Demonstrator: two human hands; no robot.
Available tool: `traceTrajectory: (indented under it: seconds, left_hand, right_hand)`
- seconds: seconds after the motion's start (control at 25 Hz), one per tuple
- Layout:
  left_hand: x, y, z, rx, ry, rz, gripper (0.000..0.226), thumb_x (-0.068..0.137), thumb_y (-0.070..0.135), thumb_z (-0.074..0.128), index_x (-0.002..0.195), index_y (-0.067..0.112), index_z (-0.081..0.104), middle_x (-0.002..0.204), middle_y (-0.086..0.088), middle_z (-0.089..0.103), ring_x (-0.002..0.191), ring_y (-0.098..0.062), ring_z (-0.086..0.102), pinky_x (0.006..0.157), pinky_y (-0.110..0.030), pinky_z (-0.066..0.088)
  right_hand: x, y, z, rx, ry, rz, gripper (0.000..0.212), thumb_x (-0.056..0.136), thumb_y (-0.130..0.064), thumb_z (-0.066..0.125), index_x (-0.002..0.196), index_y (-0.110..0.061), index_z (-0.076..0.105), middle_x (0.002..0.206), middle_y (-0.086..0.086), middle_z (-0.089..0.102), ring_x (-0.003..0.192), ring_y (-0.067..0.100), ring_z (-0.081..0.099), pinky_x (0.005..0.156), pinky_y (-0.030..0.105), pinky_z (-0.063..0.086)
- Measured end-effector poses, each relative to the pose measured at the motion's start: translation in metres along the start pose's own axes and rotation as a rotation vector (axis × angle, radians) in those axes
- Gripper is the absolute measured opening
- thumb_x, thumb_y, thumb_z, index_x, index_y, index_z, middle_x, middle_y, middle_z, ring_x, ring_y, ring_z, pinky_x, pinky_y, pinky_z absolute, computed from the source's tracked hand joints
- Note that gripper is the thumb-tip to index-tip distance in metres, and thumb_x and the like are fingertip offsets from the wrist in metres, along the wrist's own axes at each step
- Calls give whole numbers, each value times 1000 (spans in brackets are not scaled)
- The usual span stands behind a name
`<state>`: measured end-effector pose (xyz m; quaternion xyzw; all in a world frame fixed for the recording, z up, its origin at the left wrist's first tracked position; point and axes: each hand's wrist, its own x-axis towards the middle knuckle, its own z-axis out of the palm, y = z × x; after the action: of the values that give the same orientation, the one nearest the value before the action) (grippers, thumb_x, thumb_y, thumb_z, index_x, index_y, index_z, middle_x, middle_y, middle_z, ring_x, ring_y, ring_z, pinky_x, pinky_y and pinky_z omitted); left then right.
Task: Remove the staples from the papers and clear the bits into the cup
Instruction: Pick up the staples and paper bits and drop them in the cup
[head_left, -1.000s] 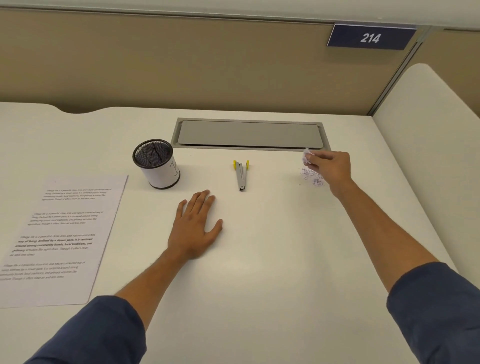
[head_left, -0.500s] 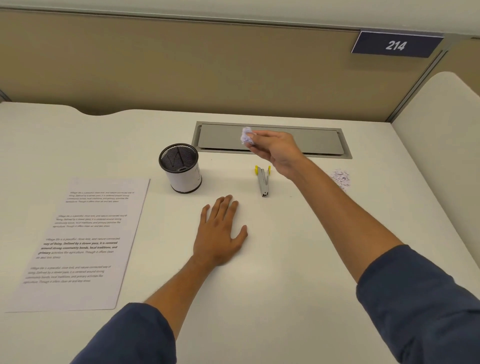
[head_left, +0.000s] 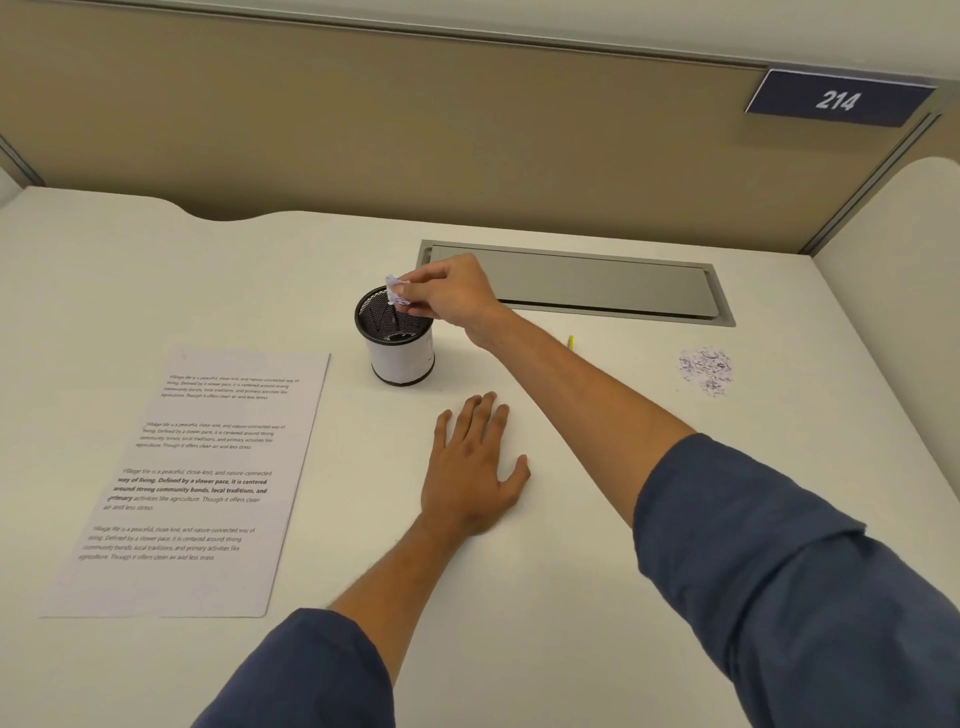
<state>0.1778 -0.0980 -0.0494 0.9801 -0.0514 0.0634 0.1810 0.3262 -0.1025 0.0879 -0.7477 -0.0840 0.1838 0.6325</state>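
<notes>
Paper bits (head_left: 397, 294) sit pinched in the fingertips of the right hand (head_left: 451, 296), held right over the open mouth of the black mesh cup (head_left: 397, 338) and not yet let go. The papers (head_left: 192, 478) lie flat at the left of the desk (head_left: 519, 597), well apart from the cup; no staple can be made out on them at this size, so the pulling step looks finished, though that is a judgement. What is left is the clearing: this pinch has to drop, and a small heap of scraps (head_left: 706, 370) remains on the desk far to the right, near the grey cable hatch (head_left: 597, 283), enough for at least another trip. The left hand (head_left: 475, 467) rests palm down on the desk in front of the cup, fingers straight and slightly spread, holding nothing. Only a yellow tip of the staple remover (head_left: 570, 342) shows behind the right forearm. Compared with a second ago, the right hand has left the heap, crossed over the staple remover and reached the cup with its load, while the left hand has kept its place.
</notes>
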Motion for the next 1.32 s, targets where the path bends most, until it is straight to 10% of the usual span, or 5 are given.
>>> traceTrajectory:
  seconds: [0.28,0.52,0.92,1.08,1.32]
  left_hand:
    - [1,0,0,-10,-10,-10,69,94,54,34,152,18,26,162,-3,21,149,-20,14,118,-40,-6]
    - [1,1,1,4,-16,-16,68,94,54,35,151,17,28,161,-4,24,149,-21,16,118,-41,-5]
    - [2,2,-2,-2,-42,-17,69,95,55,34,152,17,25,162,-4,21,150,-20,14,118,-41,-6]
    - [0,2,-6,2,-99,-16,73,94,57,32,155,18,17,162,-4,19,151,-20,11,119,-42,-8]
    - [0,2,-8,51,-170,-4,104,75,75,-23,156,21,12,163,-3,16,151,-22,5,121,-47,-5]
  right_hand:
    - [-1,-13,15,-891,-137,-289,27,86,-5,54,61,-8,64,53,-2,49,60,21,44,60,27,37]
    - [-2,-17,26,-1204,-157,-398,31,84,-9,42,101,-14,69,105,8,66,89,30,60,66,30,40]
    - [-7,-19,31,-1345,-107,-428,21,90,-20,45,70,-15,47,67,1,46,70,29,47,62,29,31]
    - [-13,-16,37,-1347,-148,-435,18,89,-13,44,97,-9,59,84,4,49,74,27,47,63,32,36]
    - [-18,-4,49,-1404,4,-478,35,99,-20,34,64,-14,40,65,-3,41,70,22,50,63,30,32]
